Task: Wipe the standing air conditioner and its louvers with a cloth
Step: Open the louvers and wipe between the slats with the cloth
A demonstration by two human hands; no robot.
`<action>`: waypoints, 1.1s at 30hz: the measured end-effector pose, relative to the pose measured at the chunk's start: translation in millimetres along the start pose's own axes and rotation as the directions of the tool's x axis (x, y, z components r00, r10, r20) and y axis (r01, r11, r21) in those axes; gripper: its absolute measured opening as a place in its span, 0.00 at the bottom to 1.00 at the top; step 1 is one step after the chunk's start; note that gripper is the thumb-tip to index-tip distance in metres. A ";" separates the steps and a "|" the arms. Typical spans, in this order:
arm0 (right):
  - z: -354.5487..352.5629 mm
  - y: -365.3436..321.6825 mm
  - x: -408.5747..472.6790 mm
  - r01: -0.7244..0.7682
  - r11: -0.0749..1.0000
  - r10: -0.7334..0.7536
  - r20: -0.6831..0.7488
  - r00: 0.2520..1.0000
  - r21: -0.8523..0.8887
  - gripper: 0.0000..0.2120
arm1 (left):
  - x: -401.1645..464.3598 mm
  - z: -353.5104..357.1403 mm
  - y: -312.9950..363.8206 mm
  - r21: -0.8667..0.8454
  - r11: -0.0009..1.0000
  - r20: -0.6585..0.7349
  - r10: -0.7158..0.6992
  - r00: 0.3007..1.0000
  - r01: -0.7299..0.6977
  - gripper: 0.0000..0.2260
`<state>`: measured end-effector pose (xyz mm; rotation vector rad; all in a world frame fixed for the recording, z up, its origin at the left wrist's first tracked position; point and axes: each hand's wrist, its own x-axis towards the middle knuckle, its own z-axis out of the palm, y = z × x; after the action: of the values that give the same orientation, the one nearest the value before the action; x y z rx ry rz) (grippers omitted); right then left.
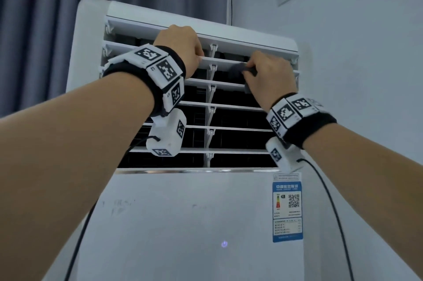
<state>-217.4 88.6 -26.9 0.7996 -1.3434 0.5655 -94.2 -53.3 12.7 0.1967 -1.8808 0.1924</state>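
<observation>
my left hand [180, 45] grips an upper louver [224, 61] steady; just right of it my right hand [270, 74] pinches the dark cloth [237, 68] onto that louver. i judge the louvers below my hands and the air conditioner [183, 212] front remain.

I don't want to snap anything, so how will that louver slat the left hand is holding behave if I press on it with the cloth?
The louver slat looks thin and long, so it probably flexes. It hangs on small centre clips, so it likely pivots. The left hand steadying it seems wise.
</observation>
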 end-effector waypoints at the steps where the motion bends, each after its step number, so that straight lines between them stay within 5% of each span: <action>1: -1.7 10.8 -2.9 0.003 0.999 -0.002 0.014 1.000 -0.041 0.07 | 0.0 -0.7 0.0 -0.005 1.000 0.000 -0.001 1.000 0.001 0.10; 8: -9.7 46.8 -9.8 -0.185 0.979 0.187 0.018 0.982 -0.083 0.07 | -0.4 -1.0 2.2 -0.023 1.000 0.015 -0.017 1.000 0.018 0.10; 19: 9.9 -20.3 5.7 0.036 0.999 -0.035 -0.038 0.999 0.025 0.05 | 2.1 0.1 -2.7 0.003 1.000 0.013 0.025 1.000 -0.025 0.09; 28: -12.3 52.0 -12.7 -0.194 0.966 0.202 0.034 0.979 -0.172 0.03 | -0.3 -8.7 -3.3 0.030 0.999 0.105 0.041 0.994 -0.044 0.11; 33: -23.2 3.9 -13.9 0.022 0.995 -0.021 0.018 1.000 -0.095 0.06 | -6.8 -26.2 -15.0 -0.080 0.994 0.188 0.089 0.978 -0.075 0.21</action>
<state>-208.1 110.3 -40.6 0.7414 -1.3653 0.4753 -64.5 -61.5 14.9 0.0899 -2.0857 0.1656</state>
